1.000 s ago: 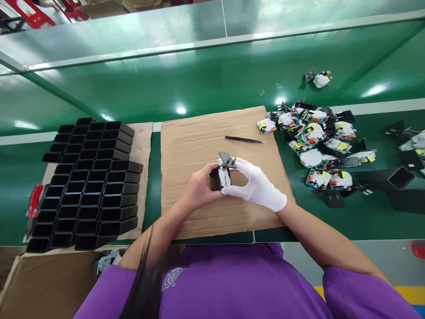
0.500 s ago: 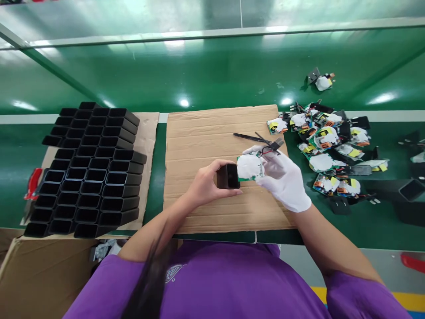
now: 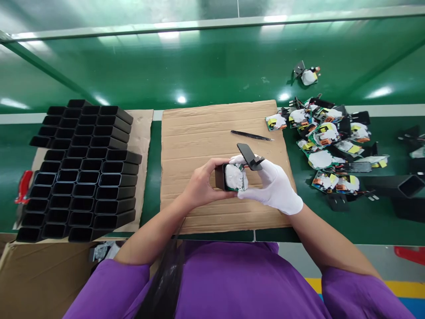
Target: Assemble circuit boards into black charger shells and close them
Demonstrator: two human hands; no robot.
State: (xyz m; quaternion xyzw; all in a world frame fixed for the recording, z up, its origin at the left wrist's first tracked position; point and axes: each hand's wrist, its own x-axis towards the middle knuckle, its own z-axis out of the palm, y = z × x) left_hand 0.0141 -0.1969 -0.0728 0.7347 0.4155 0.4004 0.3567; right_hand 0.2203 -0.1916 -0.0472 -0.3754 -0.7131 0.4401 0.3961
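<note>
My bare left hand [image 3: 206, 184] is wrapped round a black plastic case [image 3: 220, 177], its open end facing right. In my white-gloved right hand [image 3: 270, 186] is a circuit board [image 3: 236, 177] coated with white filler. The board's left edge sits at the mouth of the case, partly inside it; how deep, I cannot tell. A black end cap [image 3: 249, 156] hangs on the board by short wires and stands tilted above my right fingers. Both hands are over a cardboard sheet [image 3: 192, 133]. Behind them on the cardboard lies a pair of black tweezers [image 3: 252, 135].
Rows of black cases [image 3: 83, 177] stand stacked at the left, with red-handled pliers [image 3: 24, 188] beside them. To the right is a pile of circuit boards [image 3: 327, 133]. One separate board [image 3: 308, 77] lies farther back. A lone black case [image 3: 410, 186] rests at far right.
My right hand has brought the circuit board left, into the mouth of the case. The black end cap has swung upright, and the tweezers now show in full.
</note>
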